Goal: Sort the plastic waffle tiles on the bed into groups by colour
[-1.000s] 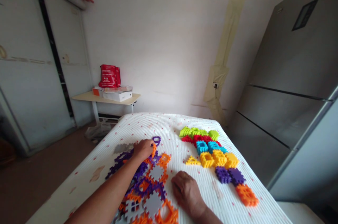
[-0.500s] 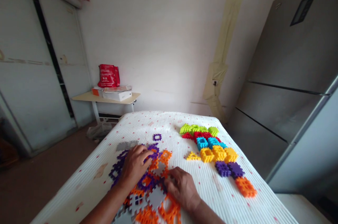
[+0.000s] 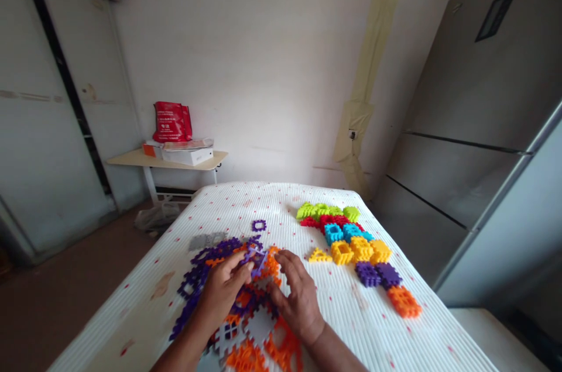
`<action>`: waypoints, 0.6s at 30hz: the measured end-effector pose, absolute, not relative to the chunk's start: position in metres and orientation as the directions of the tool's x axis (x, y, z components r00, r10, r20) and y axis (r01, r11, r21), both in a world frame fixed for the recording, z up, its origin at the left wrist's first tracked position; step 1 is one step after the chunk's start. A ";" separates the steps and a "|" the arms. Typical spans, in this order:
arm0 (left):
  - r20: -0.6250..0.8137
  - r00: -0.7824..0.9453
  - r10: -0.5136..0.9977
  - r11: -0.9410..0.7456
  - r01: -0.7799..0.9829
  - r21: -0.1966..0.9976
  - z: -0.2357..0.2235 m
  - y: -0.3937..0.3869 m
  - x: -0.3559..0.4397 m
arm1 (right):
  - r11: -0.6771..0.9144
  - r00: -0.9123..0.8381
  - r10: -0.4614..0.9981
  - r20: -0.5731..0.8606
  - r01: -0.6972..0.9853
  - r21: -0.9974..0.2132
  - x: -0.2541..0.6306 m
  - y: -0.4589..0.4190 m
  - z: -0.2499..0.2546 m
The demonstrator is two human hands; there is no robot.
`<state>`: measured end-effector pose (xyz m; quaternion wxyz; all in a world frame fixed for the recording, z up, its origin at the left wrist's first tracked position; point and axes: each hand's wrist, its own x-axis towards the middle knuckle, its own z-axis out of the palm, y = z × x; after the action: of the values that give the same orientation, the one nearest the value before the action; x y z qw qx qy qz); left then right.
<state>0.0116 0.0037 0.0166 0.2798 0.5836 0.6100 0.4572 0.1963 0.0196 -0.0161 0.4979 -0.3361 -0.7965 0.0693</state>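
Observation:
Over a pile of flat, notched plastic building pieces, my left hand (image 3: 226, 287) pinches a purple window-frame piece (image 3: 256, 259) between thumb and fingers. My right hand (image 3: 298, 296) is just to the right of that piece, thumb and fingers apart, with nothing visible in it. Beneath and around both hands lie purple pieces (image 3: 188, 287), orange pieces (image 3: 248, 355) and grey pieces (image 3: 260, 325), overlapping one another. A single purple square frame (image 3: 259, 225) lies apart beyond the pile. My hands cover part of the heap.
To the right stand assembled blocks in colour groups: green blocks (image 3: 327, 210), red, blue blocks (image 3: 334, 234), yellow blocks (image 3: 362, 249), purple blocks (image 3: 367, 274) and an orange block (image 3: 404, 302). A yellow triangle (image 3: 319, 255) lies beside them. A fridge (image 3: 465, 126) borders the cloth-covered table (image 3: 351, 331).
My left hand has lifted a purple piece from the pile. My right hand has moved up towards it and its fingers have spread. The view has shifted slightly.

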 end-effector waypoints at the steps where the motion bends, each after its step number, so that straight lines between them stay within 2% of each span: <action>1: 0.159 -0.164 0.974 -0.075 0.427 0.901 0.018 0.002 0.014 | 0.779 -0.290 0.581 0.761 0.468 -0.417 0.196 0.018 -0.014; 4: 0.098 -0.144 0.985 -0.039 0.367 0.929 0.020 0.000 0.017 | 0.796 -0.332 0.557 0.761 0.475 -0.376 0.192 0.013 -0.010; 10: 0.018 -0.133 0.991 0.029 0.339 0.940 0.007 -0.002 0.015 | 0.772 -0.359 0.613 0.704 0.464 -0.435 0.190 0.006 -0.004; 18: -0.030 -0.153 0.988 0.084 0.357 0.930 -0.006 -0.002 0.013 | 0.731 -0.386 0.635 0.669 0.582 -0.357 0.191 0.003 -0.005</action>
<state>0.0131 -0.0015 -0.0058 0.3759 0.5312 0.6329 0.4195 0.1912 0.0028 -0.0053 0.4161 -0.3655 -0.8320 0.0317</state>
